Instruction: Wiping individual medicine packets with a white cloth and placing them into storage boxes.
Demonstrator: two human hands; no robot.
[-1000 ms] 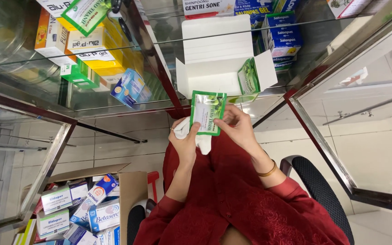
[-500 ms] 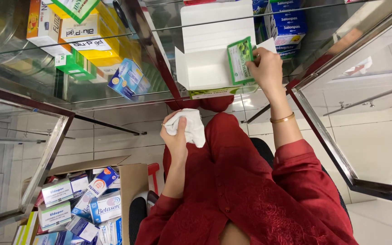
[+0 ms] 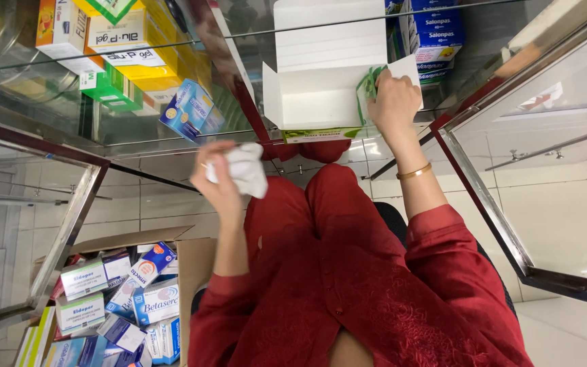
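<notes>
Right hand (image 3: 394,103) on green packet (image 3: 368,87), left hand (image 3: 220,182) gripping cloth (image 3: 246,170)

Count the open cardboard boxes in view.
2. A white open box sits on the glass shelf, with the right hand at its edge. A brown carton of medicine packs stands on the floor, lower left. Others may be hidden.

Right hand (image 3: 394,102) pressing green packet (image 3: 368,85) into open white box (image 3: 321,95), left hand (image 3: 220,182) gripping crumpled white paper (image 3: 247,170)

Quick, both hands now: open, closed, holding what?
Left hand: closed on a crumpled white cloth.
Right hand: closed on a green packet at the open white box.
</notes>
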